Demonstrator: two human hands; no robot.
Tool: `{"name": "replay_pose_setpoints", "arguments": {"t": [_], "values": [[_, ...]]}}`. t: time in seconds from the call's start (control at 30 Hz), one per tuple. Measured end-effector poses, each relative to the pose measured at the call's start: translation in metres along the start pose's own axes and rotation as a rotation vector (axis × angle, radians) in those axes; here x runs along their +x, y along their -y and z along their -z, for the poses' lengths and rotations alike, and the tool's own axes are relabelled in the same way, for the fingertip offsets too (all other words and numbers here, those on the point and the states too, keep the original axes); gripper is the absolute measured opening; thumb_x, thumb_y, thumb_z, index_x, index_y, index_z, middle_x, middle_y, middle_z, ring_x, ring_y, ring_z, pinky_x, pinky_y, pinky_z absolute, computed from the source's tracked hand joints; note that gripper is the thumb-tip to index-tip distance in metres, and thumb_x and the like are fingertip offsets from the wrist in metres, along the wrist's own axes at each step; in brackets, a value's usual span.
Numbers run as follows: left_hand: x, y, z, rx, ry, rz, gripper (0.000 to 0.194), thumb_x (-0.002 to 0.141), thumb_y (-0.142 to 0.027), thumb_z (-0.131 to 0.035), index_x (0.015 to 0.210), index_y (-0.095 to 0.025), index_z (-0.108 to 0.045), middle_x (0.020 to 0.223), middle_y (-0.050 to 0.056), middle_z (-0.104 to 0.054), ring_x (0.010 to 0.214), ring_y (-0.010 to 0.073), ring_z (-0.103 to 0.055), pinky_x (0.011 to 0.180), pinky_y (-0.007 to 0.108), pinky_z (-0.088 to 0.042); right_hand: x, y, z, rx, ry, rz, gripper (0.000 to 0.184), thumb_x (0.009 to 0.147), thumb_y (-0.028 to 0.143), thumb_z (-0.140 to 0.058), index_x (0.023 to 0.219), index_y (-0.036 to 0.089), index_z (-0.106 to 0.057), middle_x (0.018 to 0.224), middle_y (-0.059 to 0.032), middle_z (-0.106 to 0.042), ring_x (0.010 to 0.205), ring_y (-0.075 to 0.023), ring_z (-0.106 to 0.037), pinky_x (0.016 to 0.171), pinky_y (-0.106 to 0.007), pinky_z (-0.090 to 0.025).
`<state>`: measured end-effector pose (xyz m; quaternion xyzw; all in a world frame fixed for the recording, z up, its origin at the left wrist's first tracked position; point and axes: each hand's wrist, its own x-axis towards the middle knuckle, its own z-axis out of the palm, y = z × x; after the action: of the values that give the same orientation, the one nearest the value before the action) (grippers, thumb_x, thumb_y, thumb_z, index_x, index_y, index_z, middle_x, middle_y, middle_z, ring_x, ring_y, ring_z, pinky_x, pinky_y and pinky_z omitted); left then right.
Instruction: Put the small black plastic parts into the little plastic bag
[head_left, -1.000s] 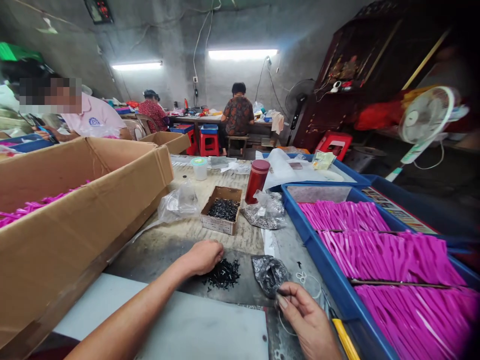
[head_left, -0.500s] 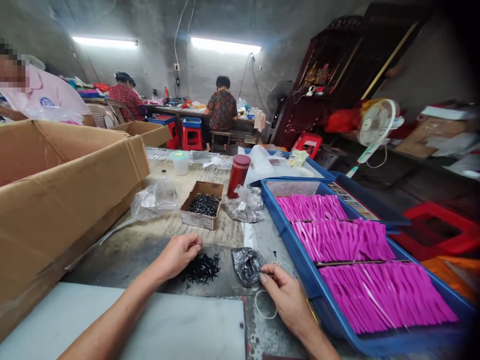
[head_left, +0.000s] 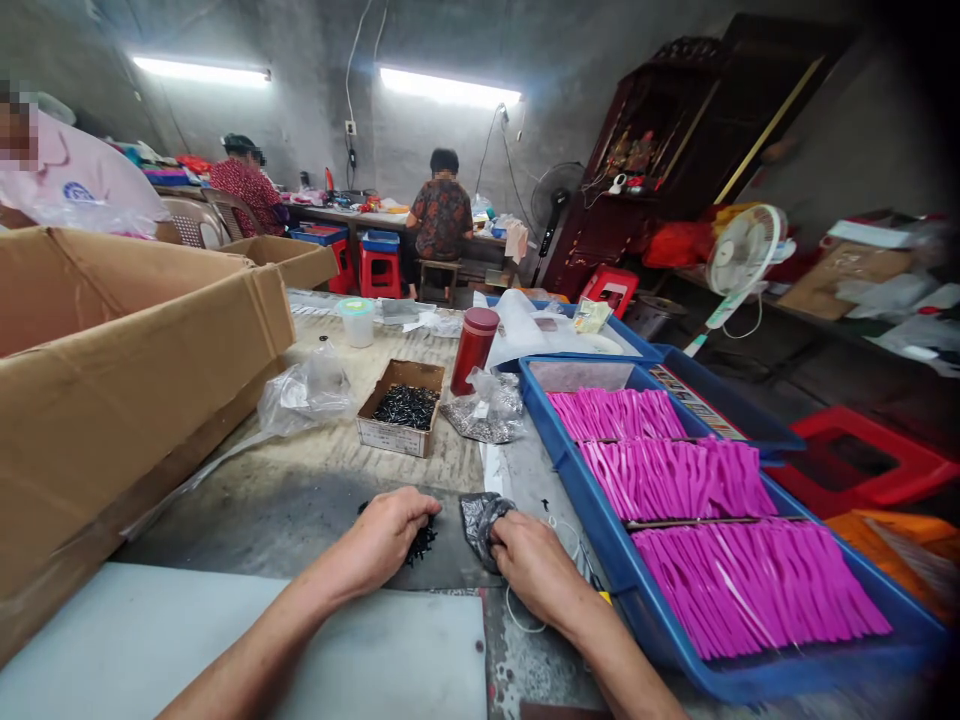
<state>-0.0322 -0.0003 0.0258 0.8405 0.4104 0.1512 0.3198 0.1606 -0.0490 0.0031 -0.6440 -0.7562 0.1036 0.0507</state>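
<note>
Small black pieces lie in a loose pile on the dark work surface, partly covered by my left hand. Its thumb and fingers are pinched together above the pile's edge; whatever they may hold is too small to make out. My right hand reaches into the mouth of a small dark plastic bag, fingers curled together and their tips hidden inside. Behind both hands stands a small cardboard box holding many dark little pieces. A clear bag of tiny silvery pieces lies beside it.
A blue tray with rows of magenta strips borders my right side. On the left rises a large cardboard carton. A red canister and a lidded tub stand farther back. A pale board lies in front. Several people sit beyond.
My left hand has moved right and slightly nearer, now covering part of the black pile. My right hand has gone from the bag's rim into its mouth.
</note>
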Motion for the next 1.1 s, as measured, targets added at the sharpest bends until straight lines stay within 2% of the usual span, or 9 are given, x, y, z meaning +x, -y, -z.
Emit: {"name": "replay_pose_setpoints", "arguments": {"t": [0.13,0.23,0.4,0.57,0.83,0.97,1.1], "values": [[0.002,-0.005,-0.005,0.005,0.011,-0.032,0.029,0.078,-0.014,-0.033,0.086,-0.018,-0.061,0.077,0.003,-0.059,0.073,0.0140,-0.053,0.066,0.021,-0.040,-0.001,0.002,0.002,-0.047,0.024,0.031,0.020,0.072,0.007,-0.041,0.070,0.018,-0.058,0.076,-0.0050,-0.062,0.075,-0.0183,-0.055,0.062,-0.026,-0.031],[0.003,-0.001,-0.012,-0.042,-0.026,-0.045,0.029,0.079,-0.015,-0.033,0.090,-0.018,-0.059,0.081,0.003,-0.060,0.074,0.0139,-0.053,0.068,0.021,-0.040,-0.002,0.004,0.002,-0.094,0.023,0.055,0.022,0.072,0.005,-0.039,0.073,0.018,-0.057,0.079,-0.0055,-0.062,0.075,-0.0190,-0.055,0.063,-0.028,-0.030],[0.005,0.009,-0.022,-0.222,-0.096,0.040,0.025,0.075,-0.019,-0.040,0.095,-0.018,-0.056,0.083,0.001,-0.062,0.075,0.0137,-0.055,0.070,0.021,-0.042,-0.004,0.003,0.002,-0.103,0.011,0.061,0.022,0.073,0.004,-0.038,0.077,0.017,-0.054,0.079,-0.0059,-0.061,0.073,-0.0193,-0.054,0.064,-0.029,-0.029],[0.007,0.016,-0.023,-0.334,-0.043,0.147,0.021,0.071,-0.021,-0.046,0.082,-0.013,-0.061,0.073,0.000,-0.063,0.068,0.0139,-0.056,0.063,0.020,-0.043,-0.007,-0.001,0.000,0.037,-0.062,0.034,0.020,0.075,0.006,-0.035,0.074,0.017,-0.051,0.075,-0.0048,-0.059,0.074,-0.0175,-0.052,0.065,-0.028,-0.030],[0.006,0.008,-0.023,-0.384,-0.025,0.079,0.020,0.069,-0.016,-0.048,0.077,-0.014,-0.066,0.074,0.002,-0.063,0.066,0.0126,-0.054,0.064,0.020,-0.041,-0.009,-0.004,-0.010,0.251,-0.235,0.023,0.017,0.075,0.010,-0.033,0.068,0.019,-0.046,0.065,-0.0022,-0.056,0.063,-0.0158,-0.050,0.059,-0.026,-0.035],[0.006,0.008,-0.029,-0.541,0.020,0.117,0.020,0.067,-0.018,-0.050,0.078,-0.013,-0.065,0.069,0.001,-0.062,0.061,0.0115,-0.051,0.058,0.019,-0.039,-0.011,-0.003,-0.009,0.397,-0.273,-0.019,0.015,0.074,0.013,-0.036,0.071,0.019,-0.049,0.066,-0.0016,-0.057,0.064,-0.0153,-0.052,0.057,-0.024,-0.039],[0.005,0.009,-0.034,-0.769,0.077,0.218,0.023,0.063,-0.020,-0.053,0.081,-0.011,-0.064,0.059,-0.001,-0.057,0.051,0.0078,-0.045,0.050,0.018,-0.036,-0.013,-0.002,-0.008,0.535,-0.318,-0.026,0.017,0.074,0.013,-0.039,0.080,0.019,-0.054,0.074,-0.0028,-0.060,0.071,-0.0155,-0.055,0.063,-0.024,-0.042]]}}
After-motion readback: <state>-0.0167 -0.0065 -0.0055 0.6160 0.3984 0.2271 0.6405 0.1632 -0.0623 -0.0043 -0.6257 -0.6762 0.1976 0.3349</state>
